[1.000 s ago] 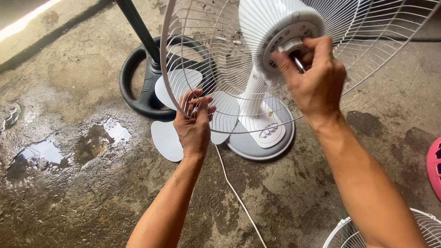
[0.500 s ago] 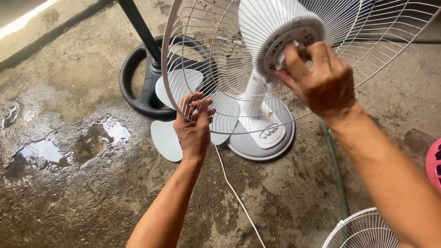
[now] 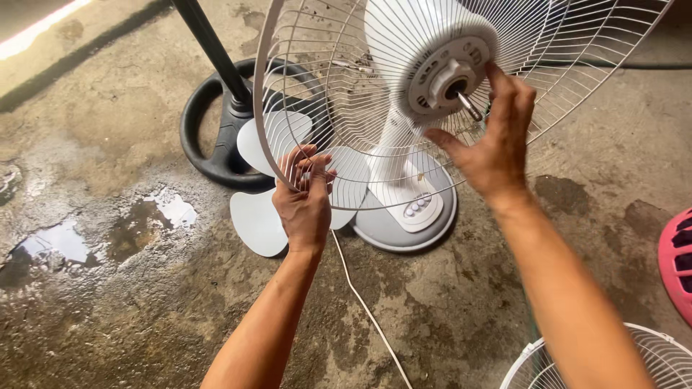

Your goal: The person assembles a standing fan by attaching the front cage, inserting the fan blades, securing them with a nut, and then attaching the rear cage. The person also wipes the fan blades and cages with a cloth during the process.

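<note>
On the far left, puddles (image 3: 50, 241) lie on the wet concrete floor (image 3: 108, 324). Next to them stands a black ring-shaped base (image 3: 209, 137) with a dark pole (image 3: 205, 39) rising from it, and the loose white fan blade (image 3: 288, 180) lies on the floor against it.

The left hand (image 3: 306, 198) is closed around the lower rim of the white wire guard (image 3: 324, 94), fingers curled through the wires, holding the fan steady. The fan stands on its round grey-white base (image 3: 407, 212), tilted toward the camera, and a white cord (image 3: 364, 302) runs away from it across the floor.

The right hand (image 3: 494, 144) sits at the motor hub (image 3: 447, 72), fingers half open and cupped just beside the bare metal shaft (image 3: 470, 106); whether they pinch any small part there cannot be told. To do this well, the left hand should likely keep the guard from turning while the right works straight along the shaft, not at an angle, so nothing binds.

Against the picture half a second earlier, the right hand has dropped away from the hub face, so the shaft and hub now show plainly; the left hand keeps its hold on the rim unchanged.

At the right edge are a pink grille (image 3: 677, 263) and another white guard (image 3: 649, 360) on the floor.
</note>
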